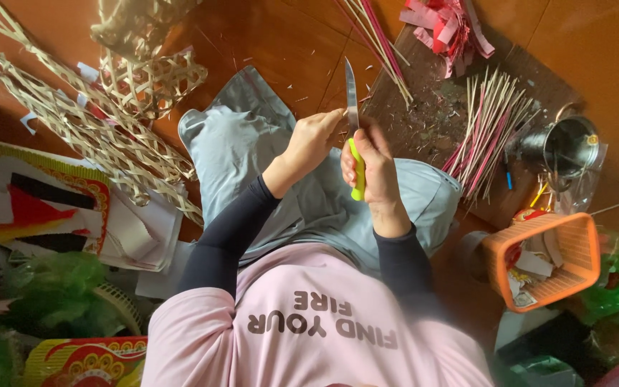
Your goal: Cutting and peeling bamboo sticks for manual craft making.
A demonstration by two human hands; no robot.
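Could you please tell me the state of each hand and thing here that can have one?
Right hand: shut on the knife handle.
Yellow-handled knife with steel blade: held, blade pointing away from the person.
Left hand: fingers pinched beside the blade; what they grip is too small to tell.
Orange plastic basket: tipped, partly filled with scraps.
Round metal pot: lying on its side.
Bundle of thin bamboo sticks: loose, fanned out.

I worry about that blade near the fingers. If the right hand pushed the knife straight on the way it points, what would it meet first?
The right hand holds the knife pointing away from the body. The left hand sits just beside the blade, not clearly in its line. Straight ahead lies the bundle of sticks on the floor, though depth is unclear.
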